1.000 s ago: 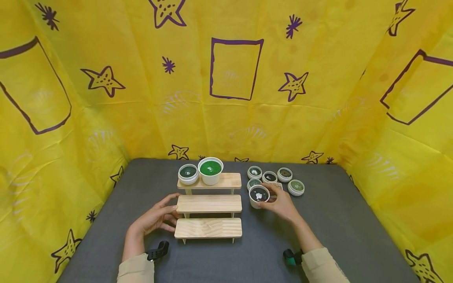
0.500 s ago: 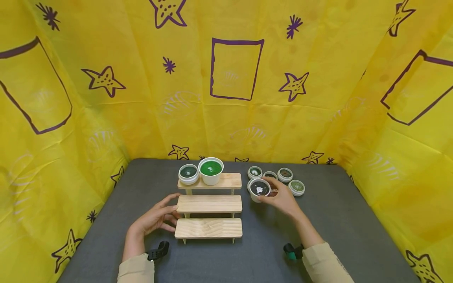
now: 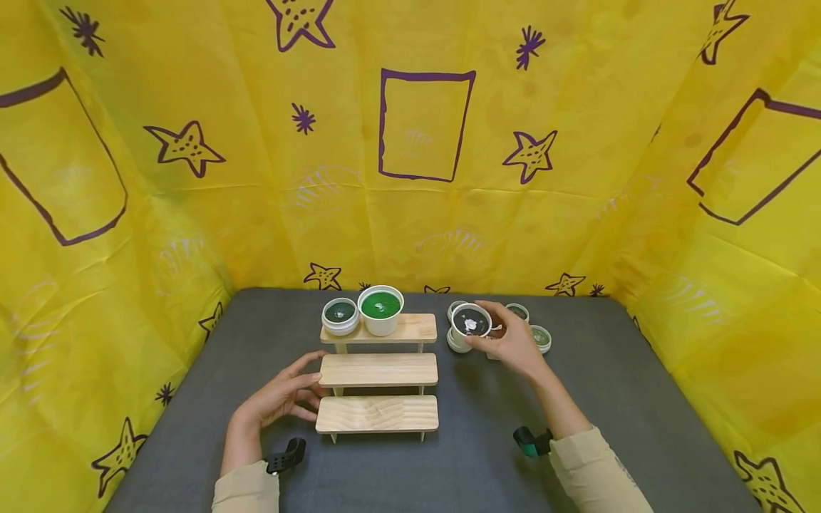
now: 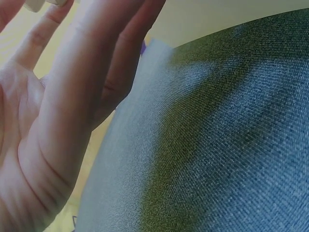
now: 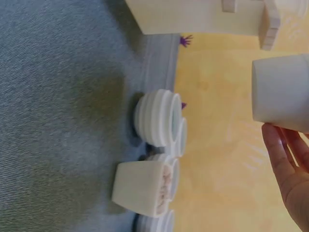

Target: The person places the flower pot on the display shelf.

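My right hand point(image 3: 513, 345) holds a white tapered cup point(image 3: 472, 324) by its side, with a dark surface and a white mark on top. In the right wrist view the same cup point(image 5: 280, 92) is raised well above the table. My left hand point(image 3: 276, 395) touches the left end of a three-step wooden stand point(image 3: 378, 370), fingers mostly straight. On its top step sit a wide white cup with a bright green surface point(image 3: 381, 306) and a low white jar with a dark green surface point(image 3: 340, 313).
Several low white jars point(image 5: 157, 118) stand right of the stand, partly hidden behind the held cup and right hand. Beside them is a small squarish pot point(image 5: 140, 188) with pinkish crumbly contents. Yellow cloth walls point(image 3: 417, 235) enclose the dark grey table point(image 3: 378, 474).
My right hand has lifted the cup up and back, so it now covers some of the small jars. The left hand and the stand stay in place.
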`<state>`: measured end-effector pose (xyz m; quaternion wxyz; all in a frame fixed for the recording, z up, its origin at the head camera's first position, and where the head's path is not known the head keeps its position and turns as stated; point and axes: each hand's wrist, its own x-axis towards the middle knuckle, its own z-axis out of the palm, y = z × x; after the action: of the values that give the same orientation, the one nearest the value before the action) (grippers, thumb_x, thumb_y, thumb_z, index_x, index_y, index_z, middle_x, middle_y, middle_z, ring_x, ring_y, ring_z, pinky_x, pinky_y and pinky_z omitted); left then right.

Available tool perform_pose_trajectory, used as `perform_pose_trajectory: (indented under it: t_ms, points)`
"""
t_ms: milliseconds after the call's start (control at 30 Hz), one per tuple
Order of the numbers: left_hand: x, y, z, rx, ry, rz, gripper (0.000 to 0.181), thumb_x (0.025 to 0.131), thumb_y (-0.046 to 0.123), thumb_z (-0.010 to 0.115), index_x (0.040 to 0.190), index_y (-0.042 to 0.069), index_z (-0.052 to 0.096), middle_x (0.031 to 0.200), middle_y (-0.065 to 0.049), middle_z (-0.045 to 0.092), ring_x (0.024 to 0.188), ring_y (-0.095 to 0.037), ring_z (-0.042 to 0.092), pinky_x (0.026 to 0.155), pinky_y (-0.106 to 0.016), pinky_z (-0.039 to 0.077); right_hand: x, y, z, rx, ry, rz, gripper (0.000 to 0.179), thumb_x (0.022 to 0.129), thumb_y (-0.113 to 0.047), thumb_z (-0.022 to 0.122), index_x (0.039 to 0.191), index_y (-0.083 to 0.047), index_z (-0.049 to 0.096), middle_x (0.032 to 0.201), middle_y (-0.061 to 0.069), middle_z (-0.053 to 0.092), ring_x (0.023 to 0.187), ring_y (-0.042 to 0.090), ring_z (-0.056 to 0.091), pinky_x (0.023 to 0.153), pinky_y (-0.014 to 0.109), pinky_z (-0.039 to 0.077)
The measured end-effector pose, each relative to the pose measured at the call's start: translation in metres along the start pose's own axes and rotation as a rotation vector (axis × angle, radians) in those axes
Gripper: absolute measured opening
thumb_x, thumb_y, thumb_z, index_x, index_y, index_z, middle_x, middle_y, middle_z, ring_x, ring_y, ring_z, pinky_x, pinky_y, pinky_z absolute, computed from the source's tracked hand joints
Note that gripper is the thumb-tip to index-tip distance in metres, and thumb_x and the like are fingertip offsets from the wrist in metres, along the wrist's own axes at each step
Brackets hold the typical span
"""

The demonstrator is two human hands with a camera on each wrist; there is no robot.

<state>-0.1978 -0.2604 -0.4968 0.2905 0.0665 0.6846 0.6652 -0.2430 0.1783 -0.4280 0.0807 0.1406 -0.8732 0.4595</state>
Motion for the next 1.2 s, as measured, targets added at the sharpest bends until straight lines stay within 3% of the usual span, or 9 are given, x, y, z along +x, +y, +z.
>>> perform_pose_trajectory:
  t_ms: [133, 333, 633, 933, 1200]
  points:
    - [0.0, 0.0, 0.0, -0.005, 0.001, 0.002, 0.069, 0.103, 0.029, 0.047, 0.156, 0.015, 0.005, 0.098, -0.008, 0.063, 0.08, -0.017, 0.069, 0.073, -0.042, 0.062, 0.0, -0.008, -0.001, 0.009, -0.003, -0.02, 0.068, 0.075, -0.024, 0.085, 0.136, -0.013, 0.056, 0.112, 0.014, 0.069, 0.096, 0.017, 0.065, 0.085, 0.045, 0.059]
    - [0.0, 0.0, 0.0, -0.008, 0.001, 0.002, 0.069, 0.103, 0.029, 0.047, 0.156, 0.015, 0.005, 0.097, -0.007, 0.064, 0.08, -0.016, 0.069, 0.073, -0.042, 0.061, 0.004, -0.017, -0.001, 0.012, 0.001, -0.027, 0.069, 0.076, -0.024, 0.085, 0.137, -0.012, 0.056, 0.118, 0.014, 0.068, 0.102, 0.023, 0.066, 0.089, 0.045, 0.057]
    - [-0.001, 0.001, 0.001, -0.009, -0.01, 0.005, 0.068, 0.104, 0.028, 0.046, 0.156, 0.014, 0.004, 0.097, -0.006, 0.064, 0.08, -0.016, 0.069, 0.074, -0.043, 0.061, 0.011, -0.028, 0.002, 0.094, -0.007, 0.021, 0.068, 0.077, -0.022, 0.084, 0.138, -0.012, 0.055, 0.12, 0.016, 0.066, 0.107, 0.029, 0.064, 0.088, 0.027, 0.056]
    - [0.0, 0.0, 0.0, 0.0, 0.001, 0.0, 0.069, 0.103, 0.029, 0.047, 0.157, 0.015, 0.005, 0.098, -0.007, 0.064, 0.081, -0.016, 0.068, 0.074, -0.043, 0.061, 0.015, -0.036, 0.009, 0.092, -0.004, -0.027, 0.066, 0.077, -0.023, 0.084, 0.136, -0.013, 0.057, 0.114, 0.014, 0.068, 0.1, 0.024, 0.062, 0.082, 0.027, 0.056]
    - [0.0, 0.0, 0.0, 0.014, 0.008, -0.003, 0.069, 0.104, 0.03, 0.046, 0.157, 0.015, 0.004, 0.098, -0.007, 0.064, 0.081, -0.017, 0.068, 0.074, -0.043, 0.061, 0.018, -0.042, 0.018, 0.105, -0.029, -0.06, 0.067, 0.078, -0.024, 0.083, 0.139, -0.015, 0.056, 0.122, 0.013, 0.067, 0.107, 0.027, 0.064, 0.089, 0.046, 0.057]
